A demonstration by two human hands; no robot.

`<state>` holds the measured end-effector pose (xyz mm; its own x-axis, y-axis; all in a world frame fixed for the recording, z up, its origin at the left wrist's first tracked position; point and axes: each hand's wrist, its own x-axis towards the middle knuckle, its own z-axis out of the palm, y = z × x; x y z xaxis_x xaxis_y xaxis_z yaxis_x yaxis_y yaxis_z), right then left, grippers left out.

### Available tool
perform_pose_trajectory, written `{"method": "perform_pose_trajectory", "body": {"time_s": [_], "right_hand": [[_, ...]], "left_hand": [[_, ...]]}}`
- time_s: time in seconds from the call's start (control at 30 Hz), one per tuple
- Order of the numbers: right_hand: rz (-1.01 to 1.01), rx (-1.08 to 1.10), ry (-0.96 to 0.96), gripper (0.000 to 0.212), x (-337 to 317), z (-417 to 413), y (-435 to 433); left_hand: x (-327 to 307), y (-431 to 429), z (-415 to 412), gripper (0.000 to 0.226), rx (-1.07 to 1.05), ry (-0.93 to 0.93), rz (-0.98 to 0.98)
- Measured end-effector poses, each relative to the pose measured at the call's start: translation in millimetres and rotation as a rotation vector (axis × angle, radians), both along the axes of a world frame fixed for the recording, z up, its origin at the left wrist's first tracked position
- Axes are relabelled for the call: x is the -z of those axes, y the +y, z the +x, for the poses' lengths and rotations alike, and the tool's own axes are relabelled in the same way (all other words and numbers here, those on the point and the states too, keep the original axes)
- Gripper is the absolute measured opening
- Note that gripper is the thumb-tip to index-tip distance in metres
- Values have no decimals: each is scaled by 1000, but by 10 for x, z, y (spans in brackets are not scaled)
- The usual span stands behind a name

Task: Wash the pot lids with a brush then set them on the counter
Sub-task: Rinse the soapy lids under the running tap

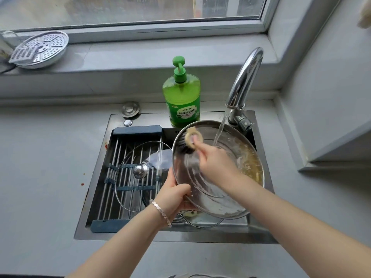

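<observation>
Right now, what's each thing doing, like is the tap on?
tap: running onto the steel lid.
steel lid: tilted, soapy, gripped by left hand.
brush: in right hand, bristles on the steel lid.
glass lid: lying knob-up on rack.
soap bottle: upright, nearly full.

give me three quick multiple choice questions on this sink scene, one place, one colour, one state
1. Where does the glass lid lie?
A. on the drying rack
B. on the windowsill
C. on the counter

2. What colour is the soap bottle?
A. blue
B. green
C. red

3. What is the tap doing?
A. off
B. running onto the steel lid
C. running onto the glass lid

Answers: 1 A, it rests on the rack's rods; 2 B, body and pump are green; 3 B, its stream falls into the steel lid.
</observation>
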<state>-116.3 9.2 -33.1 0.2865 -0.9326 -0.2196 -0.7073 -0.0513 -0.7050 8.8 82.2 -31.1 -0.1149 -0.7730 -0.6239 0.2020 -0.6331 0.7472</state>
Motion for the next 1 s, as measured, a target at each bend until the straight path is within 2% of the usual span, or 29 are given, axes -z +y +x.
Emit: {"method": "perform_pose_trajectory", "body": {"time_s": [0.13,0.23,0.3,0.43,0.5,0.6,0.7,0.8,0.9,1.0], "right_hand": [[-35,-121,-2,46,-17,-9,119],[-4,18,88,42,95,-208,-155],[23,79,81,41,102,-255,-182],[-6,-130,-16,46,29,-51,137],[-25,-71,-10,45,71,-128,3],[-14,133,38,42,201,-400,-316],[-20,222,42,41,253,-427,-364],[-56,61,-54,45,136,-176,-223],[-121,-185,-109,49,26,-30,67],[-114,-356,-89,49,87,-165,322]], "left_hand": [[13,0,60,66,22,-48,-2],[2,34,64,66,63,-43,17],[-14,37,42,66,72,-42,23],[17,-14,32,69,65,-45,24],[14,-10,67,68,63,-24,34],[8,22,99,66,38,19,32],[34,-2,108,64,47,-40,-2],[34,-57,87,62,80,-56,-3],[18,-112,118,63,8,-11,-11],[-1,-156,224,62,-48,-66,-49]]}}
